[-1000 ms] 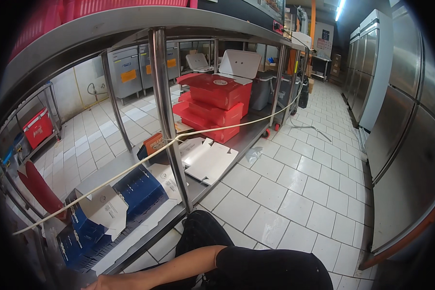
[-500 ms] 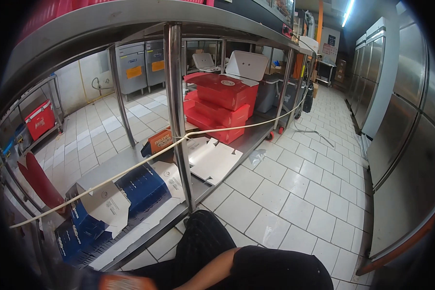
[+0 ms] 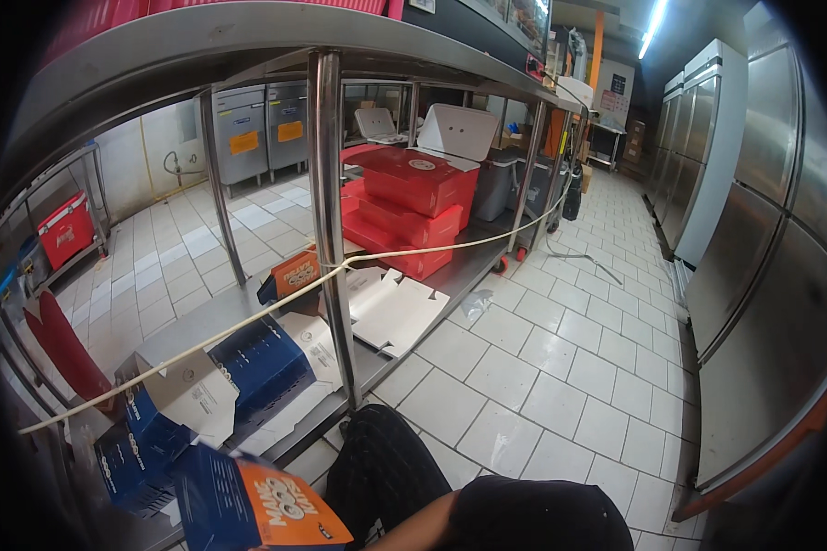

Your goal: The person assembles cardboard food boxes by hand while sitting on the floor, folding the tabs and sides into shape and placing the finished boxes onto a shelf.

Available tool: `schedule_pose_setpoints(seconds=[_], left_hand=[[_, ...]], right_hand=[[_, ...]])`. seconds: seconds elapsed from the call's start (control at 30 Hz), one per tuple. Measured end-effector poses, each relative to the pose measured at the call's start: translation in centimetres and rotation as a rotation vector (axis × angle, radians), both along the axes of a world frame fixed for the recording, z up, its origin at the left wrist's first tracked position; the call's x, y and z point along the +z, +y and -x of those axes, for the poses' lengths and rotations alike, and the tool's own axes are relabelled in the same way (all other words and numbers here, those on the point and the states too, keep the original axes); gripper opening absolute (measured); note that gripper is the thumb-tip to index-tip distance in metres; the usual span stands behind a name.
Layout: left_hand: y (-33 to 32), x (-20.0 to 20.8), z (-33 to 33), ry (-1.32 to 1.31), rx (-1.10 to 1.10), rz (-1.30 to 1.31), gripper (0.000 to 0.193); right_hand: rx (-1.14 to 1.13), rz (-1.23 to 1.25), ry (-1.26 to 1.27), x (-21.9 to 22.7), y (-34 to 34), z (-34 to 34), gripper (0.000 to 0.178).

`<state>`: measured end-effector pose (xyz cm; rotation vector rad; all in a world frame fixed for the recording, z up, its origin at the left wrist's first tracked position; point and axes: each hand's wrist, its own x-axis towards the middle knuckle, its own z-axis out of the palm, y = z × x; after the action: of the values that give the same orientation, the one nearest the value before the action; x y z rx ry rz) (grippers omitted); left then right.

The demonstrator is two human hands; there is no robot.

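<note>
A folded carton (image 3: 239, 505), dark blue with an orange panel, is raised at the lower left in front of my leg. My right forearm (image 3: 420, 525) reaches toward it from a black sleeve, but the hand is beyond the lower edge. My left hand is out of view too, so the grip on the carton is hidden. Beside the carton, on the low steel shelf, lie blue-and-white part-folded cartons (image 3: 260, 367) and another blue carton (image 3: 130, 466). Farther along are an orange-and-brown carton (image 3: 289, 274) and a flat white carton sheet (image 3: 402, 317).
A steel table leg (image 3: 331, 230) stands close ahead, with a cream cord (image 3: 404, 253) strung around it. Red boxes (image 3: 413, 216) are stacked on the shelf behind. My bent knee (image 3: 386, 450) is beside the shelf edge. Steel refrigerators (image 3: 744, 275) line the right side of the tiled floor.
The blue-and-orange carton, a blur at the lower edge before, has come up and farther into view. The blue cartons at the left of the shelf have shifted, and my view has turned slightly.
</note>
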<state>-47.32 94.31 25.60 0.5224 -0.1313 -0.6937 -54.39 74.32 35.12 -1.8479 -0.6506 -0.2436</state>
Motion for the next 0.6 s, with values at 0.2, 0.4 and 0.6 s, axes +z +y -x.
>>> schedule_pose_setpoints(seconds=[0.2,0.4,0.6], left_hand=[[0.1,-3.3,-1.6,0.377,0.158,-0.480,0.025],[-0.6,-1.7,0.9,0.133,-0.055,-0.157,0.034],[-1.4,3.1,1.3,-0.259,0.202,-0.664,0.066]], right_hand=[[-0.076,-0.018,0.056,-0.7,-0.1,0.5,0.019],[-0.131,-0.043,0.121,-1.4,-0.6,0.6,0.017],[-0.201,-0.043,0.292,-2.4,0.1,1.2,0.016]])
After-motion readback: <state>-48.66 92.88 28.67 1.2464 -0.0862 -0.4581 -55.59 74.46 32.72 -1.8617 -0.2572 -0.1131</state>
